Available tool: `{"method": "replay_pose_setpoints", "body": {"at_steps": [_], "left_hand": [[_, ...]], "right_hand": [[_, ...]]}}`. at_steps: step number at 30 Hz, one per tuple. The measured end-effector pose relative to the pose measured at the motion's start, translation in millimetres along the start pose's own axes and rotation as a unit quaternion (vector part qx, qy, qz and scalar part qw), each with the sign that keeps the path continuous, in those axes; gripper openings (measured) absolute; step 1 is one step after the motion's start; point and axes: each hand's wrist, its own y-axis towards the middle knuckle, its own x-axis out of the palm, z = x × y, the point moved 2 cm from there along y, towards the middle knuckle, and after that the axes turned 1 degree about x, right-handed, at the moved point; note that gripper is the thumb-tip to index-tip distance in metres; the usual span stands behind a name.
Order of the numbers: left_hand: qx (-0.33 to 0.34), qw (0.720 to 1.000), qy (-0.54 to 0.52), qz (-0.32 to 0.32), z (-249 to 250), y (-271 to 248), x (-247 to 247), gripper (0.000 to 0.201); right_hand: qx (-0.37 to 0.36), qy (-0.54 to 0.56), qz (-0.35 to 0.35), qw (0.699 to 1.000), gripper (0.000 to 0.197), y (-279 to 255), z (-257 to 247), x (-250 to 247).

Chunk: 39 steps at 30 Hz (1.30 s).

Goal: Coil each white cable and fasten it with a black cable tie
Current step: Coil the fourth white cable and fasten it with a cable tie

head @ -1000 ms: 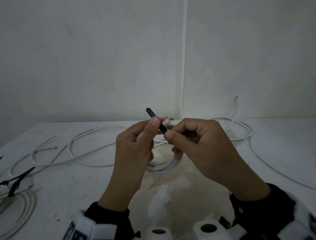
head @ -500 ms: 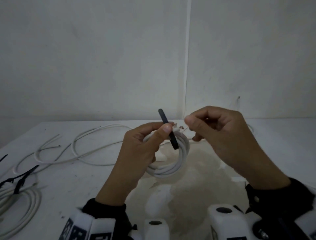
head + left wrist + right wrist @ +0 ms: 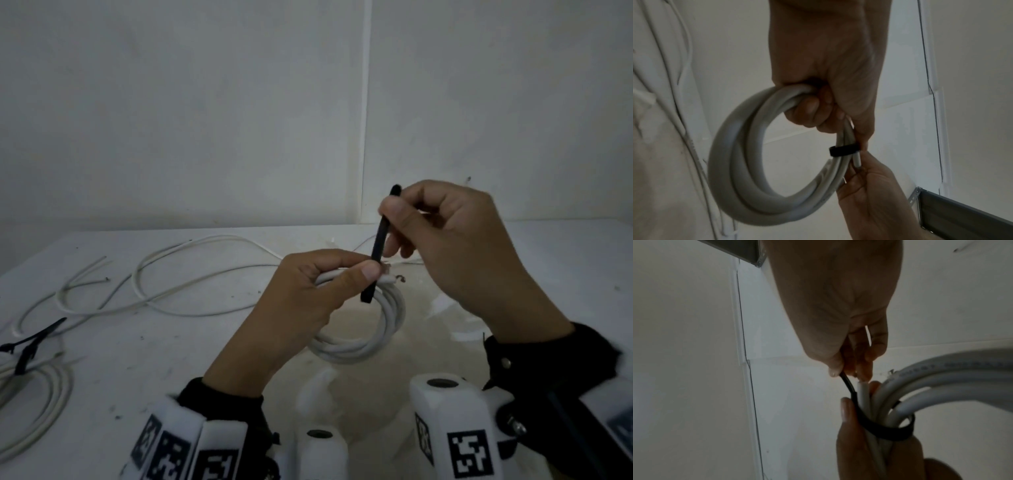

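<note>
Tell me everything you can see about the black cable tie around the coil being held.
The black cable tie is a thin, flat, matte strap that looks flexible. It loops round the gathered strands of the white cable coil. The left hand pins it against the coil with its thumb, while the right hand pinches its free end, drawn upward.

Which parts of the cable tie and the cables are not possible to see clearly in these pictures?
- Black cable tie, head view: the left hand and the coiled white cable hide whether it is locked.
- Right hand, head view: its fingers cover part of the tie's upper end.
- Second coil, head view: cut by the left edge.
- Loose cable: its far end is behind the hands.
</note>
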Motion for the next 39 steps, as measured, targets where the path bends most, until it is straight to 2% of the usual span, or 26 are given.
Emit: {"method": "replay_pose_setpoints", "body": {"at_steps": [2,4,6,9,17,23,28,30,32,36,39], "left_hand": [[-0.008,1.0,-0.008,0.003,-0.1,0.6,1.6,0.018],[-0.011,1.0,-0.016,0.014,-0.4,0.7,-0.2,0.018],[-0.011,0.999,-0.027,0.035,-2.7,0.1,-3.8,0.019],[-0.005,0.998,-0.044,0.055,-4.0,1.2,-2.3,0.028],[0.035,0.994,-0.008,0.105,-5.2,1.3,14.3,0.023],[0.038,0.994,-0.002,0.106,-5.9,1.7,21.9,0.025],[0.027,0.992,-0.027,0.119,-8.7,2.1,16.3,0.025],[0.042,0.992,-0.027,0.116,-6.0,2.9,12.9,0.022],[0.056,0.992,-0.015,0.111,-3.3,2.4,11.2,0.017],[0.067,0.991,0.014,0.113,-5.8,1.2,14.4,0.021],[0.07,0.991,0.015,0.11,-6.2,1.2,16.1,0.022]], "right_hand": [[0.003,0.031,0.033,0.999,0.019,1.2,-0.6,-0.7],[0.003,0.052,0.029,0.998,0.016,0.6,-1.4,4.3],[0.006,0.068,-0.025,0.997,0.007,-0.7,-2.5,10.1],[0.005,0.073,-0.079,0.994,0.012,-1.8,-2.1,10.2],[-0.061,0.009,-0.013,0.998,0.023,-3.1,-4.6,6.5],[-0.026,0.068,0.018,0.997,0.02,-1.0,-2.4,0.8],[0.017,0.11,-0.049,0.993,0.012,3.0,5.5,2.8],[0.021,0.096,-0.087,0.991,0.011,2.5,6.5,2.8],[0.012,0.073,-0.098,0.992,0.012,1.4,5.8,3.1],[-0.018,0.007,-0.076,0.997,0.022,-0.5,4.0,5.6],[-0.028,-0.016,-0.058,0.998,0.018,-0.8,5.4,7.9]]}}
